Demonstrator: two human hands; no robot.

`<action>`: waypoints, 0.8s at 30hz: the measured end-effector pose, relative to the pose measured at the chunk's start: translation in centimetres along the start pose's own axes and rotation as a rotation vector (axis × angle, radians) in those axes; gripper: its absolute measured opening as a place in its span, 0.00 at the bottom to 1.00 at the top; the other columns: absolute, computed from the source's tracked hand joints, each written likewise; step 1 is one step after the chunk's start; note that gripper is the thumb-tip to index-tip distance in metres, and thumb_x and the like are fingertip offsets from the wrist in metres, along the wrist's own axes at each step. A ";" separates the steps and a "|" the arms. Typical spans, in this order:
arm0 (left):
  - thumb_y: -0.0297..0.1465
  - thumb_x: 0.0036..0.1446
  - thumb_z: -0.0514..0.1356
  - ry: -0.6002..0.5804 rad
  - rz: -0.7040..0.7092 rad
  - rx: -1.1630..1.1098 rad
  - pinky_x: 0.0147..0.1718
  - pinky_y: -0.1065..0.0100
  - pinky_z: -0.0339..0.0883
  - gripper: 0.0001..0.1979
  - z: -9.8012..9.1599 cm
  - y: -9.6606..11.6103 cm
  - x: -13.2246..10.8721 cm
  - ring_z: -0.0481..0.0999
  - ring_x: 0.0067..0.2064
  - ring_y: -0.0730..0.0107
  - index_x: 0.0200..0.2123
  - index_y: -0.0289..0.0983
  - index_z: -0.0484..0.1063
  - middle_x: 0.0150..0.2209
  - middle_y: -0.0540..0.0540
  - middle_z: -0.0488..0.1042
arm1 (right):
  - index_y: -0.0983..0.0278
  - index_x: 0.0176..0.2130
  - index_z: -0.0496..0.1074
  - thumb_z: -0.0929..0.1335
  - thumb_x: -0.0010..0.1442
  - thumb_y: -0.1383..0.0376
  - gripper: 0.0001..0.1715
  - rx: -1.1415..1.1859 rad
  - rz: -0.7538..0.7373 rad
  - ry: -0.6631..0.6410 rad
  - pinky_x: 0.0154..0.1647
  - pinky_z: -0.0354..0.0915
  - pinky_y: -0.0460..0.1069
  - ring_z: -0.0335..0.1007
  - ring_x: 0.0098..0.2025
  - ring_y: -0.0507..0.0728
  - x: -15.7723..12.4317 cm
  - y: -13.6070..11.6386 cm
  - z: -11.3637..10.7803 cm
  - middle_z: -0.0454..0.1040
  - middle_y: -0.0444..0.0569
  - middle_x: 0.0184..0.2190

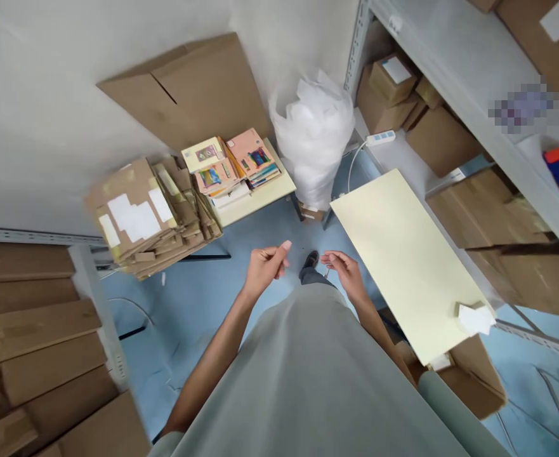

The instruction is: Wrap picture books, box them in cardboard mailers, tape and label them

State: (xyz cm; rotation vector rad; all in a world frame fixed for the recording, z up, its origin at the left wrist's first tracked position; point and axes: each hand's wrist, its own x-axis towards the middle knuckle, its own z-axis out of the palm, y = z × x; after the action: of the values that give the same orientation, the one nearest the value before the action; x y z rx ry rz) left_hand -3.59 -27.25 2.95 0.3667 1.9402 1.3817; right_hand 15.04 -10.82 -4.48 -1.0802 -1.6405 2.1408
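Got the left hand [266, 263] out over the blue floor [203, 298], with loosely bent fingers and the thumb on top. Same loose curl on the right hand [346, 271], near the left edge of a pale tabletop [403, 254]. Can't tell about a pinch in either one.

Stacks of books [241, 158] up ahead on a small table [260, 208], well apart from both hands, with pink and yellow covers and colourful pictures. Some print on those, but way too small to read. Flattened cardboard [134, 184] just left of them, with white labels [139, 222] on top, also unreadable from here. Another white label [396, 68] on a box [388, 89] over on the shelf rack [469, 57]. Tiny marks on a shelf-edge tag [395, 24], too blurry for me. Also white slips [476, 320] on the tabletop's lower right corner.
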 end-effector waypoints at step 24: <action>0.34 0.67 0.60 0.263 0.192 0.514 0.78 0.35 0.62 0.31 -20.0 -3.7 27.8 0.69 0.78 0.38 0.71 0.35 0.73 0.76 0.28 0.71 | 0.57 0.50 0.85 0.76 0.65 0.34 0.33 -0.116 -0.004 0.049 0.58 0.81 0.63 0.88 0.52 0.67 18.6 -11.0 10.5 0.90 0.55 0.48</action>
State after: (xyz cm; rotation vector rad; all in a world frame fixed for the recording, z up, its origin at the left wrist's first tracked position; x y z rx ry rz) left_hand -36.31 -26.16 -7.75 0.6516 2.5342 1.0662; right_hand -7.63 -3.85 -1.05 -1.1516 -1.7611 2.0215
